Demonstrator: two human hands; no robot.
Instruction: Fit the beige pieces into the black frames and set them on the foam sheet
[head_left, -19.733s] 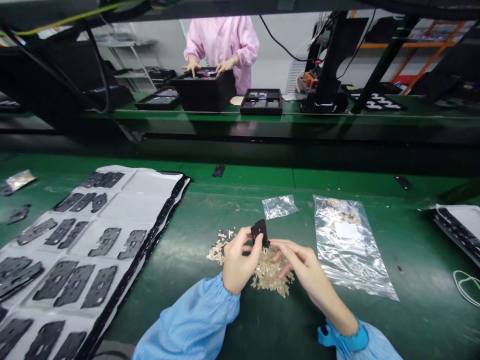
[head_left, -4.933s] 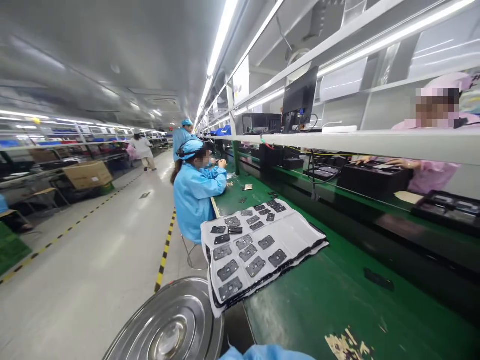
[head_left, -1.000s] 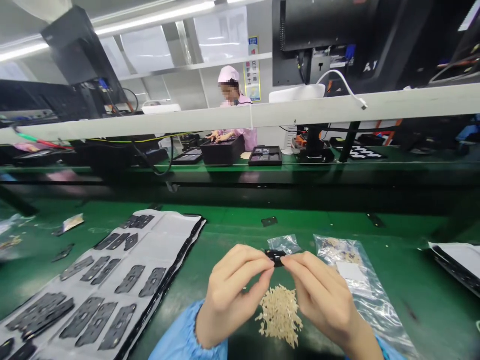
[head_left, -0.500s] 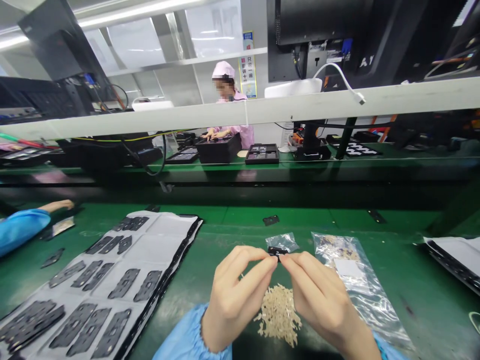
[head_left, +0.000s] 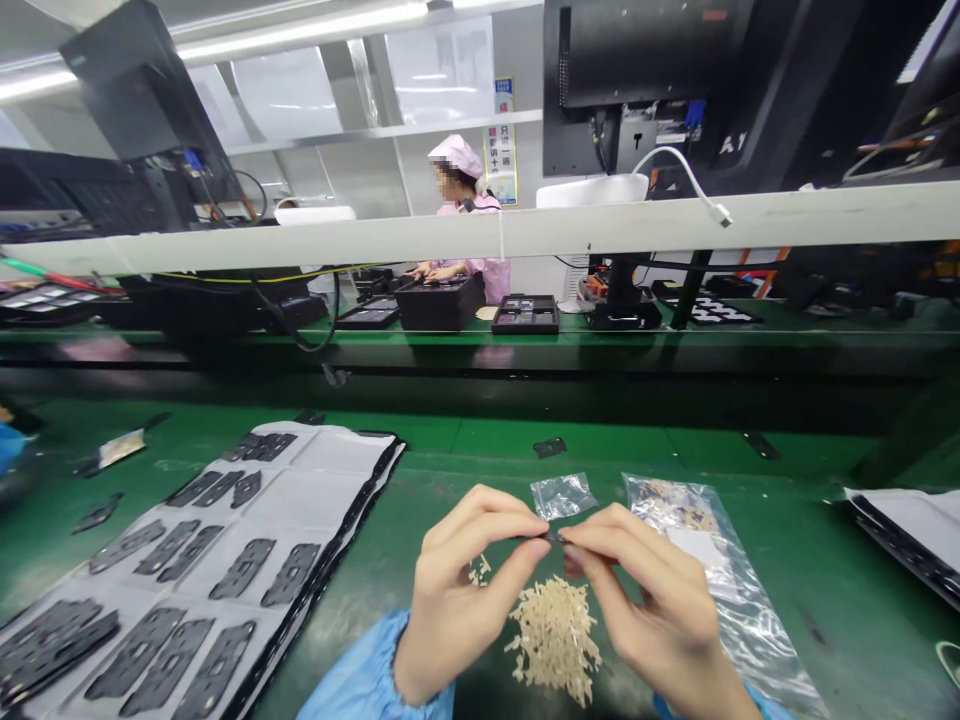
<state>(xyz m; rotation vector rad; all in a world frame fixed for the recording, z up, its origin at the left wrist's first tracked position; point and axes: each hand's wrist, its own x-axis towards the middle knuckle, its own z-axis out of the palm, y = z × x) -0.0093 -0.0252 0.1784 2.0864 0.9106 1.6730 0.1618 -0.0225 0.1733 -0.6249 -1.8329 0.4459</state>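
Between the fingertips of both hands is a small dark plate, seen nearly edge-on and mostly covered by the fingers. My left hand pinches its left end with thumb and fingers. At its right end my right hand is closed in a pinch too. Just below the hands lies a loose heap of small cream-coloured pieces on the green table; a few stray bits show beside my left fingers. Behind the fingertips rests a small clear plastic bag.
Left, a grey padded sheet bears several black flat plates. A larger clear bag lies right. Another padded sheet sits far right. Across the bench a person in pink works behind a black box.
The dark plate has been tipped from showing its face to nearly edge-on, and both hands' fingers have shifted around it. A co-worker's blue sleeve at left has pulled back almost out of view.
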